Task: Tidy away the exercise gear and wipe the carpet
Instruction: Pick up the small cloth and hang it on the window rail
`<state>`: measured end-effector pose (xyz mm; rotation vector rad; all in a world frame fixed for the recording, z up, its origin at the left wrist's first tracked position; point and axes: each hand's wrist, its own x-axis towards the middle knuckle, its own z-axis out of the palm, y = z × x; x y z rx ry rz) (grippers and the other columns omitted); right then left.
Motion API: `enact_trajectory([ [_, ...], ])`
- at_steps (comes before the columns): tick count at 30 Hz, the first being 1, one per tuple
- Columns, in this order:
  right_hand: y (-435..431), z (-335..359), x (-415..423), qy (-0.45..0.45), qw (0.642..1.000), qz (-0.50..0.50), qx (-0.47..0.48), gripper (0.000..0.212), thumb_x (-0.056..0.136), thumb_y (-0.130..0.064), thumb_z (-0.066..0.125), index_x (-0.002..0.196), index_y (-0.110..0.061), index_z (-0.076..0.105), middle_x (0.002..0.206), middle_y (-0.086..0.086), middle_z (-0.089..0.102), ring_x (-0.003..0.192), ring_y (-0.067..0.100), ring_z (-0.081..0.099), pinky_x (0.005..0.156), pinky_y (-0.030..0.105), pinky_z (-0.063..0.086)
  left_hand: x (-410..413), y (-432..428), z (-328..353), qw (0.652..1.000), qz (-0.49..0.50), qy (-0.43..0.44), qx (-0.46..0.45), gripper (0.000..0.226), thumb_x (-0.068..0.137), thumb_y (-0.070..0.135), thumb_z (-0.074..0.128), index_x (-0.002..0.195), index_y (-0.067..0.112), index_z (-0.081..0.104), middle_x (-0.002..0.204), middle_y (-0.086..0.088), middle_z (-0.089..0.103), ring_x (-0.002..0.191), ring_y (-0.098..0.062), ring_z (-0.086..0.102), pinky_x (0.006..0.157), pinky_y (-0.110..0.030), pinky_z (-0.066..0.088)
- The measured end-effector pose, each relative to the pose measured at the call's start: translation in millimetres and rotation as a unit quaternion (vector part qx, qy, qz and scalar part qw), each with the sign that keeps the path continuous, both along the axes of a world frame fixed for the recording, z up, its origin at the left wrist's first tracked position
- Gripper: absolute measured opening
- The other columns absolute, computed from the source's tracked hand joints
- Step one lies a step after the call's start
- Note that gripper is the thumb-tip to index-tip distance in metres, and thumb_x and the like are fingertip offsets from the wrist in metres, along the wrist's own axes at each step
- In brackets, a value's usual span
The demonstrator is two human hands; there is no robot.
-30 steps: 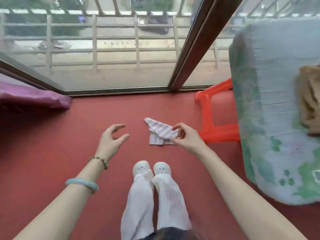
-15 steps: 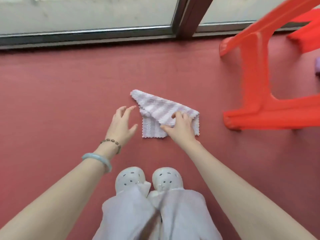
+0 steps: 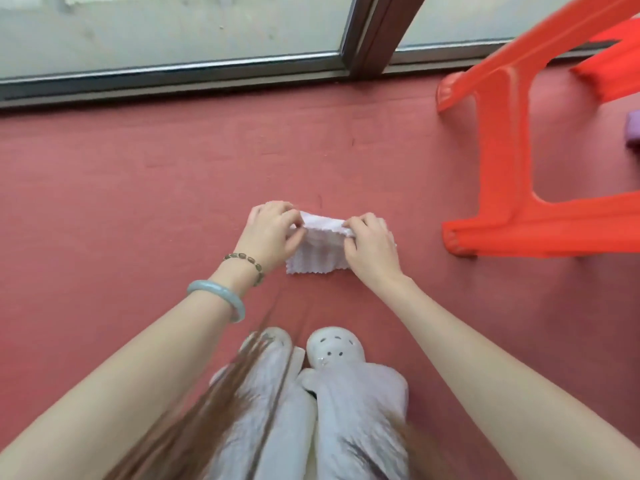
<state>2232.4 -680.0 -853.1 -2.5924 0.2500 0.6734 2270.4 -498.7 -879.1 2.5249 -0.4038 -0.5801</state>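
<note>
We judge the wiping as only being prepared: our left hand [image 3: 268, 233] and right hand [image 3: 369, 247] each pinch the far edge of the small white striped zigzag-edged cloth [image 3: 317, 258], which lies on the red carpet [image 3: 138, 202], not yet wiped.

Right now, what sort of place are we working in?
Probably a room at home: red carpet, a floor-level glass door and an orange plastic chair. The left hand and right hand hold a striped cloth.

1 head-worn view, tilted steeply down and forward, close over the carpet [image 3: 138, 188] — window frame [image 3: 173, 72] along the top
</note>
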Motion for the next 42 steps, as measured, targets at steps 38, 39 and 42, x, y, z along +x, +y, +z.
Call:
enact_trajectory([
  [38, 112, 845, 192, -0.15, 0.925, 0.215, 0.276, 0.031, 0.082, 0.0, 0.052, 0.084, -0.025, 0.07, 0.086, -0.005, 0.071, 0.084, 0.006, 0.061, 0.077, 0.026, 0.045, 83, 254, 851, 0.966, 0.154, -0.171, -0.119, 0.011, 0.081, 0.025, 0.055, 0.086, 0.03, 0.063, 0.093, 0.026, 0.061, 0.084, 0.01, 0.058, 0.075, -0.005, 0.041],
  [39, 119, 851, 201, -0.151, 0.926, 0.202, 0.283, 0.031, 0.083, -0.001, 0.051, 0.082, -0.025, 0.069, 0.084, -0.002, 0.071, 0.079, 0.004, 0.059, 0.073, 0.026, 0.045, 96, 262, 856, 0.964, 0.159, -0.168, -0.134, 0.019, 0.081, 0.015, 0.055, 0.084, 0.031, 0.063, 0.094, 0.02, 0.063, 0.088, 0.005, 0.061, 0.078, -0.008, 0.044],
  [42, 141, 864, 227, -0.168, 0.93, 0.172, 0.279, 0.025, 0.084, 0.0, 0.05, 0.081, -0.015, 0.069, 0.075, 0.002, 0.066, 0.07, 0.004, 0.053, 0.065, 0.025, 0.04, 134, 286, 874, 0.958, 0.168, -0.165, -0.162, 0.041, 0.086, -0.004, 0.053, 0.087, 0.036, 0.06, 0.094, 0.013, 0.066, 0.094, 0.0, 0.063, 0.082, -0.011, 0.047],
])
